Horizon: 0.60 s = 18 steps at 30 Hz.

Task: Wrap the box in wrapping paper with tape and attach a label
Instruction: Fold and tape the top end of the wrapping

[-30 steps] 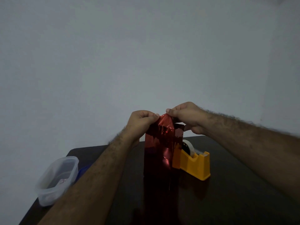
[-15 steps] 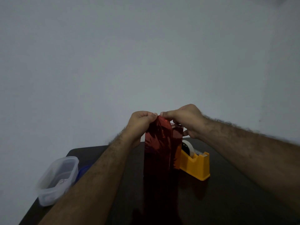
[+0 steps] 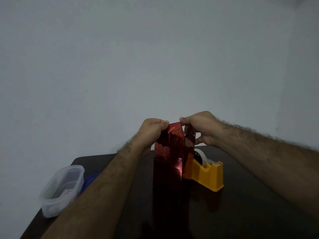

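The box (image 3: 168, 163), covered in shiny red wrapping paper (image 3: 174, 135), stands upright on the dark bench (image 3: 250, 213) near its middle. The left hand (image 3: 151, 130) and right hand (image 3: 202, 126) each have a closed grip pinching the paper's top edge. A yellow tape dispenser (image 3: 207, 173) sits just right of the box, and a clear plastic container (image 3: 60, 188) lies at the bench's left edge.

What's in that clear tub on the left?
The tub is open, with no lid on it. Through its cloudy wall something small and pale, with pinkish marks, lies on the bottom. It is too blurred to name. Something blue lies behind the tub, mostly hidden.
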Motion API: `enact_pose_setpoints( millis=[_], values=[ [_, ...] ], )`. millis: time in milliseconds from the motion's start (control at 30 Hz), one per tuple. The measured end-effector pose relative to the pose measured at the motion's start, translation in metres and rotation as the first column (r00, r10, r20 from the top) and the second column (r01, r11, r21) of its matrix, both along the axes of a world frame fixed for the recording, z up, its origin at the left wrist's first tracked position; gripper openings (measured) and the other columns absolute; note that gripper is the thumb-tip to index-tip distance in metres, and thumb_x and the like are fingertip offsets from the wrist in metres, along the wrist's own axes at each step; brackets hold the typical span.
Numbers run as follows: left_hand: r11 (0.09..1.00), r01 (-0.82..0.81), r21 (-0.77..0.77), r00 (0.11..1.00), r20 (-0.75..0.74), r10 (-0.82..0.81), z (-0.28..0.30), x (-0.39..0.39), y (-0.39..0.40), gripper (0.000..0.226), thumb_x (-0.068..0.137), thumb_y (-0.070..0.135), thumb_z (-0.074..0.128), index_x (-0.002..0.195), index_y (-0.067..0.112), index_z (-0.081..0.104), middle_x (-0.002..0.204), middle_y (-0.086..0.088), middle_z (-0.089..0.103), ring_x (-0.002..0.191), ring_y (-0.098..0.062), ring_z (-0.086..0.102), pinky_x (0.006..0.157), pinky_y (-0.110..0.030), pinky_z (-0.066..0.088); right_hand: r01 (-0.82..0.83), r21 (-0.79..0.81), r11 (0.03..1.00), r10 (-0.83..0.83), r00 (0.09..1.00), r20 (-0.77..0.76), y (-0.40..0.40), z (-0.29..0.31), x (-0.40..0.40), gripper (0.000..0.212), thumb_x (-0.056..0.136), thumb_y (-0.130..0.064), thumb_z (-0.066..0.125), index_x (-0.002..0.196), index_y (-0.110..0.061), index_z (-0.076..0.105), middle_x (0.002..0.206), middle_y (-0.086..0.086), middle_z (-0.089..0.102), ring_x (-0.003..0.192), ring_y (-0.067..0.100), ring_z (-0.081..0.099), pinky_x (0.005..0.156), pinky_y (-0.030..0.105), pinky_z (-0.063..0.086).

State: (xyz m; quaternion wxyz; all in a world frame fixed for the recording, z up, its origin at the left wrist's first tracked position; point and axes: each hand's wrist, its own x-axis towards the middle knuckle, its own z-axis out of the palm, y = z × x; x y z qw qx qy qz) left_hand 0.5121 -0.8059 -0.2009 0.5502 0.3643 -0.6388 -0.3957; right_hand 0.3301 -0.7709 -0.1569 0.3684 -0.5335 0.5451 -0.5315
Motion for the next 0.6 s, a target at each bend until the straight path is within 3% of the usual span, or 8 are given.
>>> enact_pose_setpoints(
  millis=[100,200,400,500,600],
  values=[
    [1.000,-0.014,0.001,1.000,-0.009,0.014,-0.0008,-0.0009,0.0004,0.039,0.104,0.021,0.062,0.091,-0.015,0.068,0.070,-0.018,0.067,0.055,-0.020,0.062,0.051,-0.025,0.050,-0.039,0.011,0.999,0.039,0.999,-0.001,0.0030,0.0017,-0.0021,0.042,0.078,-0.045,0.090,0.092,-0.006,0.081,0.077,0.004,0.059,0.073,0.021,0.062,0.063,0.042,0.059],
    [1.000,-0.028,0.008,1.000,-0.008,0.028,-0.0016,0.0002,-0.0008,0.038,0.103,0.022,0.063,0.093,-0.014,0.070,0.074,-0.019,0.068,0.058,-0.020,0.063,0.052,-0.025,0.050,-0.036,0.002,0.999,0.036,0.999,-0.016,0.0028,0.0019,0.0020,0.027,0.075,-0.029,0.095,0.085,-0.008,0.080,0.080,0.005,0.058,0.073,0.021,0.061,0.061,0.042,0.058],
    [1.000,-0.027,0.014,1.000,-0.010,0.027,-0.0016,-0.0015,-0.0027,0.035,0.102,0.019,0.065,0.092,-0.014,0.070,0.075,-0.016,0.069,0.065,-0.020,0.067,0.057,-0.022,0.055,0.009,0.032,0.999,-0.007,0.999,-0.042,0.0000,0.0040,0.0042,0.007,0.083,-0.008,0.084,0.083,-0.006,0.077,0.087,0.011,0.059,0.078,0.023,0.060,0.063,0.046,0.058],
    [0.999,-0.039,0.007,0.999,-0.001,0.039,-0.0031,-0.0027,-0.0025,0.026,0.101,0.015,0.066,0.095,-0.010,0.073,0.072,-0.012,0.069,0.059,-0.016,0.067,0.051,-0.021,0.051,0.030,0.049,0.998,-0.027,0.998,-0.060,-0.0001,0.0023,0.0019,0.011,0.084,-0.002,0.079,0.095,0.000,0.076,0.098,0.014,0.061,0.083,0.023,0.060,0.061,0.043,0.059],
    [0.999,-0.048,-0.011,0.998,-0.032,0.047,-0.0041,-0.0026,-0.0040,0.010,0.098,0.010,0.069,0.101,0.004,0.076,0.082,-0.007,0.073,0.068,-0.013,0.069,0.054,-0.020,0.052,0.025,0.074,0.997,-0.019,0.997,-0.077,-0.0004,0.0000,-0.0005,0.018,0.082,0.002,0.077,0.100,0.001,0.075,0.112,0.018,0.068,0.080,0.026,0.063,0.060,0.041,0.061]
  ],
)
